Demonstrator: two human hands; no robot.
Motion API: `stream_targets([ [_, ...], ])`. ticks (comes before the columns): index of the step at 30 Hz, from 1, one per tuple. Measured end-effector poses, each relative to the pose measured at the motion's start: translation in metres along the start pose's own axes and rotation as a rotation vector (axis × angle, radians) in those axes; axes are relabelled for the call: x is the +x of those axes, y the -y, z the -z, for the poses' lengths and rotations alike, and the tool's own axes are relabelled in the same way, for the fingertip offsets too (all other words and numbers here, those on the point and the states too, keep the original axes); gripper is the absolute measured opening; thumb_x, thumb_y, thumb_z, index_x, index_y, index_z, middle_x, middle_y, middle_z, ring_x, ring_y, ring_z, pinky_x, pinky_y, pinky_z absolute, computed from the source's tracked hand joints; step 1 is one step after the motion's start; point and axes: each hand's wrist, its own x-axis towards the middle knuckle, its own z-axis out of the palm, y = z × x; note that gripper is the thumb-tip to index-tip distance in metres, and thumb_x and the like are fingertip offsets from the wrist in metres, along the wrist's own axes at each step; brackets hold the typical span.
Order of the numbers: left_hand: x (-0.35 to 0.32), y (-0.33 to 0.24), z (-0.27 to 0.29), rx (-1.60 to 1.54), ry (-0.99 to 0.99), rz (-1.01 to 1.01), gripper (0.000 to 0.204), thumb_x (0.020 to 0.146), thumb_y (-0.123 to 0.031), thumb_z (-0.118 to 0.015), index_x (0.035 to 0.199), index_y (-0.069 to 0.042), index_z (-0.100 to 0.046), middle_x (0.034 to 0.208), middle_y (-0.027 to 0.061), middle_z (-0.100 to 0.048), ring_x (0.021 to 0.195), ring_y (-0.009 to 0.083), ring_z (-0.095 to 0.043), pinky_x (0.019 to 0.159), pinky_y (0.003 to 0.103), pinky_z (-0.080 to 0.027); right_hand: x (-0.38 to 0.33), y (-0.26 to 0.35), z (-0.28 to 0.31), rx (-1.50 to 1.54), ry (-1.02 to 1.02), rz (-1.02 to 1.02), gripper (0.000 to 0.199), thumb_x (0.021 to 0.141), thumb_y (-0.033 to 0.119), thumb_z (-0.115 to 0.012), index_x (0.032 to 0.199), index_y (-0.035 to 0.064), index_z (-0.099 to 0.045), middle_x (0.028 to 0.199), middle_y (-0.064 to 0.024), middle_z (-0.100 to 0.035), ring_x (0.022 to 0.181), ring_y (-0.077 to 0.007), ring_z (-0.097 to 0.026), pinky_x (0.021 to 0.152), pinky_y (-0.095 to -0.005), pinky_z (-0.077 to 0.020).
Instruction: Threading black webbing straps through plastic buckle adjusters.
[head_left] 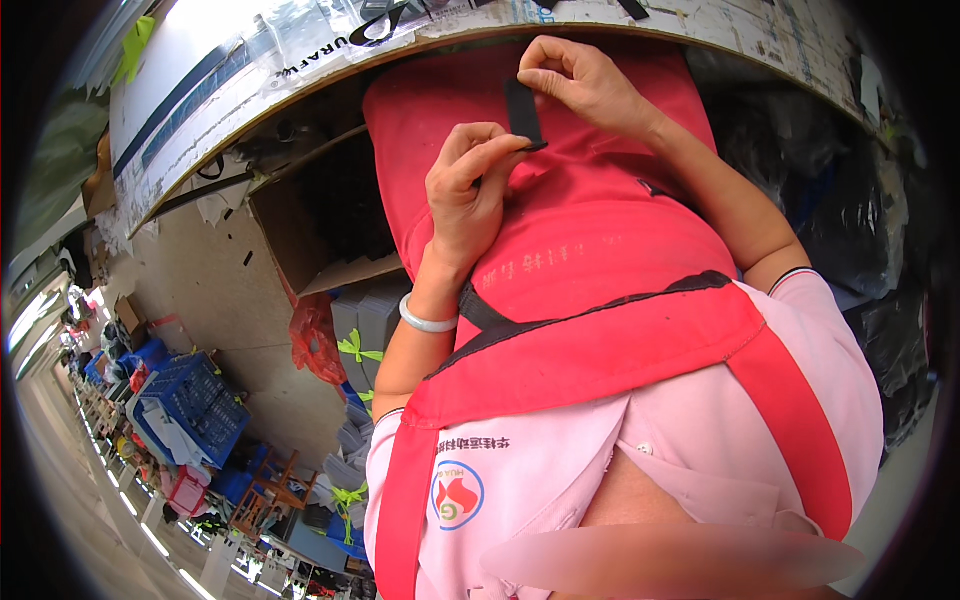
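Note:
A short black strap [521, 112] is stretched between my hands above the red apron [600, 215] over my lap. At the strap's near end, my left hand [468, 190] pinches it between thumb and fingertips, where the end looks folded. Farther off and to the right, my right hand [585, 85] grips the strap's other end, thumb against curled forefinger. A pale bangle [428, 317] circles my left wrist. Both hands are close to the table edge, with my right hand nearer to it.
A worktable [215, 110] with a printed white top curves across the far side. Beneath it is an open cardboard box [285, 225] with dark contents. Dark plastic bags [850, 215] lie at right. Grey bundles [372, 320] with green ties, a red bag [316, 340] and a blue crate [195, 400] stand at left.

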Motion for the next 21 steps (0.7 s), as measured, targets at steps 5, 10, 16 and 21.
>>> stream_targets([
  [5,-0.025,-0.029,0.06,0.247,-0.016,0.164,0.018,0.082,0.009,-0.064,0.096,-0.001,-0.07,0.088,0.0042,-0.06,0.069,0.0085,-0.055,0.056,0.021,-0.041,-0.001,0.015,0.002,-0.382,-0.014,0.173,0.02,0.091,0.021,-0.064,0.099,0.0025,-0.063,0.09,-0.0066,-0.064,0.085,-0.0161,-0.06,0.078,-0.0288,-0.0484],
  [10,-0.071,0.003,0.16,-0.195,-0.773,0.315,0.026,0.098,-0.02,-0.056,0.113,-0.001,-0.063,0.101,0.0113,-0.068,0.068,0.0133,-0.063,0.049,0.023,-0.048,0.027,0.037,0.06,-1.081,-0.389,0.598,0.025,0.078,0.015,-0.071,0.101,0.0068,-0.067,0.098,-0.0119,-0.061,0.092,-0.0321,-0.058,0.08,-0.0373,-0.0486],
  [16,-0.06,0.042,0.132,-1.105,-0.52,0.548,0.032,0.096,-0.003,-0.049,0.128,-0.001,-0.052,0.126,0.0193,-0.057,0.125,0.0359,-0.05,0.099,0.046,-0.048,0.022,-0.003,0.058,-1.126,-0.239,0.513,0.025,0.085,0.013,-0.068,0.109,0.0104,-0.066,0.103,-0.0046,-0.063,0.094,-0.0228,-0.057,0.084,-0.0331,-0.0481],
  [21,-0.016,0.021,0.061,-0.885,-0.242,0.652,0.047,0.091,0.001,-0.057,0.136,0.003,-0.042,0.126,0.0251,-0.054,0.111,0.037,-0.06,0.088,0.04,-0.058,0.01,0.039,0.027,-0.813,-0.27,0.566,0.021,0.085,0.014,-0.068,0.103,0.0051,-0.065,0.095,-0.0073,-0.065,0.084,-0.0229,-0.059,0.078,-0.0326,-0.0468],
])
